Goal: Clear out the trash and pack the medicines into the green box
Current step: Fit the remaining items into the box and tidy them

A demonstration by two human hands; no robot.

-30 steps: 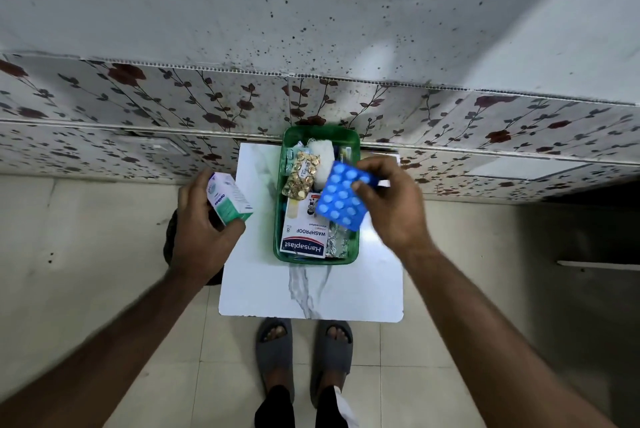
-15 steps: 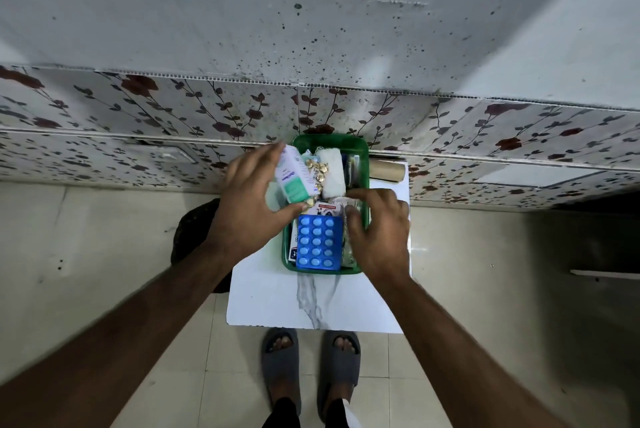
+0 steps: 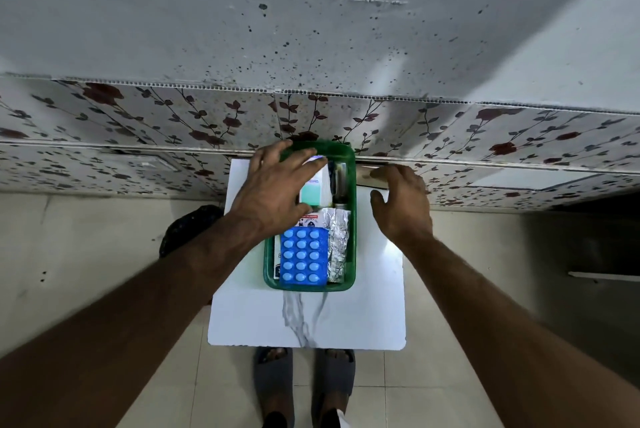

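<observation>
The green box [image 3: 352, 219] stands at the far side of the small white table [image 3: 367, 309]. A blue blister pack [image 3: 304, 257] lies flat in its near half, on a plaster carton, with a silver foil strip [image 3: 337, 240] beside it on the right. My left hand [image 3: 273, 192] is spread over the box's far half, thumb and fingers on a white and green medicine carton [image 3: 313, 190] that sits inside. My right hand [image 3: 401, 205] hovers open to the right of the box, holding nothing, close to a brown cardboard tube [image 3: 367, 176] by the wall.
A black bag [image 3: 187, 226] sits on the floor left of the table. A floral wall panel [image 3: 485, 136] runs right behind the table. My feet in grey slippers [image 3: 273, 375] stand at the table's near edge. Dark items [image 3: 339, 181] fill the box's far right corner.
My right hand laid the blue blister pack into the green box, let go and moved off right. My left hand carried the white and green carton from the left into the box's far half.
</observation>
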